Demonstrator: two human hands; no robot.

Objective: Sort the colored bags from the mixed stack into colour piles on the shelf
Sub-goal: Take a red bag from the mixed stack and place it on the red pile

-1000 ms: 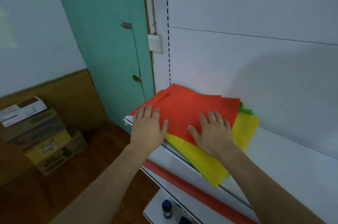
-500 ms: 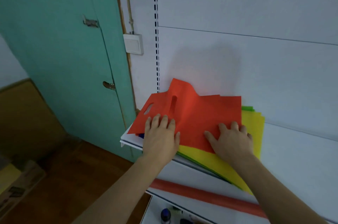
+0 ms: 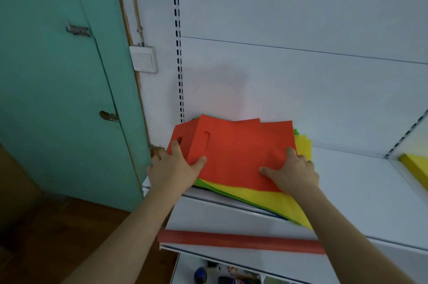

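A mixed stack lies at the left end of the white shelf (image 3: 352,181). On top is a red bag (image 3: 240,151) with a slot handle, and a second red bag (image 3: 183,133) peeks out beneath it on the left. Yellow bags (image 3: 261,198) and green edges (image 3: 201,183) show underneath. My left hand (image 3: 172,169) pinches the top red bag's left front corner, thumb on top. My right hand (image 3: 293,173) grips its right front part, with the thumb on the red surface and the fingers curled at the right edge.
A yellow pile (image 3: 414,164) lies at the far right of the shelf. A red strip (image 3: 240,240) runs along the lower shelf's front edge, with bottles (image 3: 200,275) below it. A teal door (image 3: 60,89) and a light switch (image 3: 144,61) are to the left.
Both hands slid outward from lying flat on the red bag to its left and right edges. The raised fold in the bag has flattened. The view has turned toward the shelf.
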